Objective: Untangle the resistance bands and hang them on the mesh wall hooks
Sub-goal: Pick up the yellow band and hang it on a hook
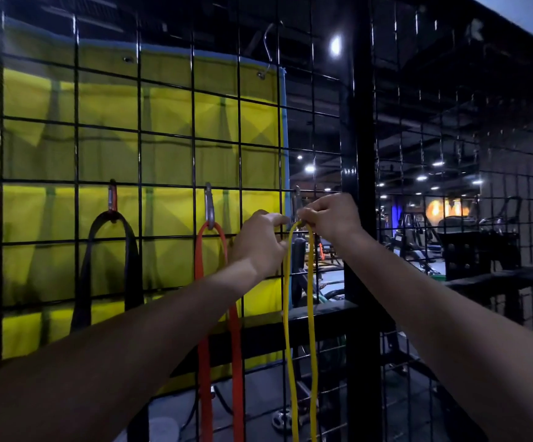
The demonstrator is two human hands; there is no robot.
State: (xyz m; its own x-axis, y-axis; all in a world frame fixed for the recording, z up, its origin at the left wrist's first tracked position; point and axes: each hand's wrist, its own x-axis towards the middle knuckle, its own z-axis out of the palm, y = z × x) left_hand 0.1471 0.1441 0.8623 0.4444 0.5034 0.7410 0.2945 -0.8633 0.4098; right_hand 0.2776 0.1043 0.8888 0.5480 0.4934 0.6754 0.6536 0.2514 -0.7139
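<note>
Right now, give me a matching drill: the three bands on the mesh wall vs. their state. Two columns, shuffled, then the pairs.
Column 1:
1. wide black rubber band
2. flat orange-red rubber band
3. thin yellow rubber band

Column 2:
A. top pinched by the right hand, left hand beside it, at the rightmost clip
B. hangs from the orange carabiner, leftmost
C. hangs from the silver carabiner, middle

Pairs: 1-B, 2-C, 3-A
</note>
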